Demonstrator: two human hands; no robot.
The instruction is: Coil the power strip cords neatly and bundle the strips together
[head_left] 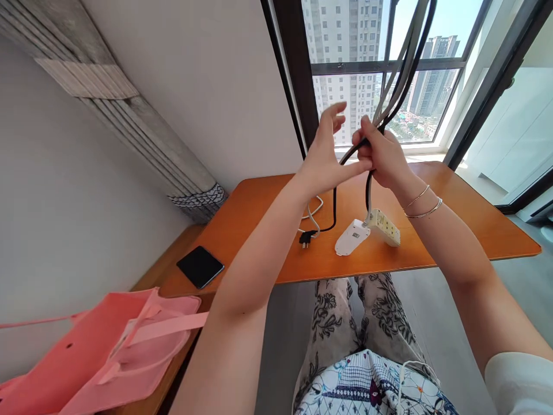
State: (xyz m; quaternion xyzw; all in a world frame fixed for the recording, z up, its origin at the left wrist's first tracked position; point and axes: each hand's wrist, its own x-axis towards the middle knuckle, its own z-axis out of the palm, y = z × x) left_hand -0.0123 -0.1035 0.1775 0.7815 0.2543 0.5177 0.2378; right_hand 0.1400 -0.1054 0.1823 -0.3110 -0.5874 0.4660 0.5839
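Note:
My right hand point(386, 161) is closed around a bundle of black and grey-white cables point(408, 69), which loops up past the top of the view. My left hand point(322, 158) is beside it, fingers spread and thumb stretched toward the right hand, around the stretch of cable there. Cable ends hang to the wooden table. On it rest a white power strip point(352, 237), a cream power strip point(386, 227) with sockets facing up, and a black plug point(307, 238). A thin white cord point(317, 210) lies behind the plug, partly hidden by my left arm.
The orange-brown table point(470, 230) spans in front of my legs. A black tablet or phone point(200, 267) lies toward its left end. A pink bag point(108, 346) is at lower left. Beyond the table is a window point(345, 67), with a gathered curtain point(142, 127) on the left.

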